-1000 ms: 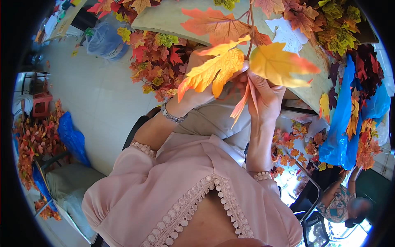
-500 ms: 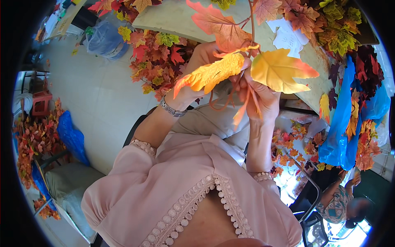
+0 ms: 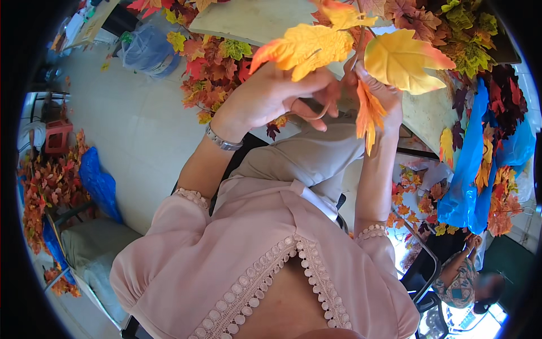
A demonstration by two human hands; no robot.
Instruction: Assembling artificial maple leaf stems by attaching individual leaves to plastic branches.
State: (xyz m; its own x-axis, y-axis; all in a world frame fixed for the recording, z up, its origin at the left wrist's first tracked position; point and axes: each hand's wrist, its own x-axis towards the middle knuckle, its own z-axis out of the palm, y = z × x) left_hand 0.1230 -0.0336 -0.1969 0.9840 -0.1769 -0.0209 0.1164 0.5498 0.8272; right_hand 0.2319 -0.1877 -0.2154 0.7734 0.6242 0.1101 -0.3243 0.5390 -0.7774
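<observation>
My right hand (image 3: pixel 385 96) grips the stem of an artificial maple leaf branch (image 3: pixel 357 50) in front of me. Yellow leaves tinged red spread from this branch, among them a broad yellow leaf (image 3: pixel 403 61) to the right and a creased yellow leaf (image 3: pixel 313 48) to the left. An orange leaf (image 3: pixel 370 110) hangs down beside the right palm. My left hand (image 3: pixel 288 96), with a metal watch on its wrist, is just left of the stem, its fingers curled. A thin brown strip (image 3: pixel 307 117) loops between those fingers. Leaves partly cover both hands' fingertips.
A pale table (image 3: pixel 237 24) lies beyond my hands. Piles of autumn leaves (image 3: pixel 217 65) surround it. Blue plastic (image 3: pixel 466 169) hangs at the right, and a bagged tub (image 3: pixel 148 51) stands on the floor. A red stool (image 3: pixel 57 137) is far left. Another person (image 3: pixel 460 279) sits lower right.
Both hands and the branch have shifted right. My left hand has drawn away from the stem, and the orange leaf by the right hand now shows its full shape.
</observation>
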